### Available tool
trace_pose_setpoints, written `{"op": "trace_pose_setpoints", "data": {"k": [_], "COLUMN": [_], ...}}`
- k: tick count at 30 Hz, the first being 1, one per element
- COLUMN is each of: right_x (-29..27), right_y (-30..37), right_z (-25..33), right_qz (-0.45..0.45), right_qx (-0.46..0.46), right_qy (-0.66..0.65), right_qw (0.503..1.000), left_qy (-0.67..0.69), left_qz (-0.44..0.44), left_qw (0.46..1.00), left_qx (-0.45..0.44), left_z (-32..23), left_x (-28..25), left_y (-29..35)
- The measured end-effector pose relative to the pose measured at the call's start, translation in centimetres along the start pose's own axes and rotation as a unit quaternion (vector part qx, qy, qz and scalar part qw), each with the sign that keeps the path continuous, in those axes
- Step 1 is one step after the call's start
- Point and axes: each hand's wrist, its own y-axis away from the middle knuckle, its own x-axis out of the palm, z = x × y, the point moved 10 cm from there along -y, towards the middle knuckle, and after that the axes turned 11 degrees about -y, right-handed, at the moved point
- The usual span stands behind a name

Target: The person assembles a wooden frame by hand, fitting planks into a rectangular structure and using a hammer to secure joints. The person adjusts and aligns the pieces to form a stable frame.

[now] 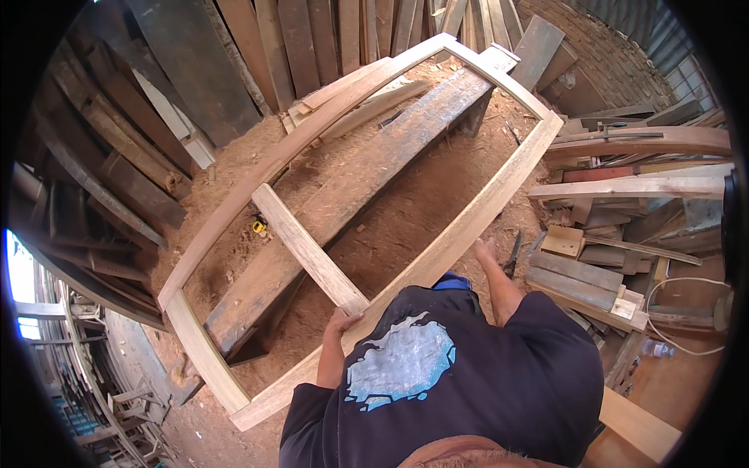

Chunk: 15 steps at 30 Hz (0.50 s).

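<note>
A large wooden frame with a curved far rail lies across a low, worn bench. A short crossbar joins its two long rails. My left hand is closed round the near rail, right by the crossbar's lower end. Farther right, my right hand is at the outer edge of the same rail. Its fingers are mostly hidden, so I cannot tell whether they grip the wood. A dark, long tool lies just right of that hand.
A yellow tape measure sits in the sawdust beyond the crossbar. Planks lean along the far side. Offcuts and boards are piled on the right, with a curved beam above them. A pale cable loops nearby.
</note>
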Motion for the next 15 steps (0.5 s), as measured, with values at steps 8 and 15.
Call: {"op": "trace_pose_setpoints", "data": {"k": [8, 15], "right_x": [12.3, 10.7], "right_y": [-2.4, -3.2], "right_z": [-3.5, -3.0], "right_qz": [0.175, 0.200], "right_qx": [0.095, 0.078], "right_qy": [-0.316, -0.263], "right_qw": [0.928, 0.940], "left_qy": [0.068, 0.013], "left_qz": [0.022, 0.035], "left_qw": [0.994, 0.999], "left_qx": [0.080, 0.036], "left_z": [-1.5, -1.7], "left_x": [0.4, 0.1], "left_y": [-0.3, 0.1]}}
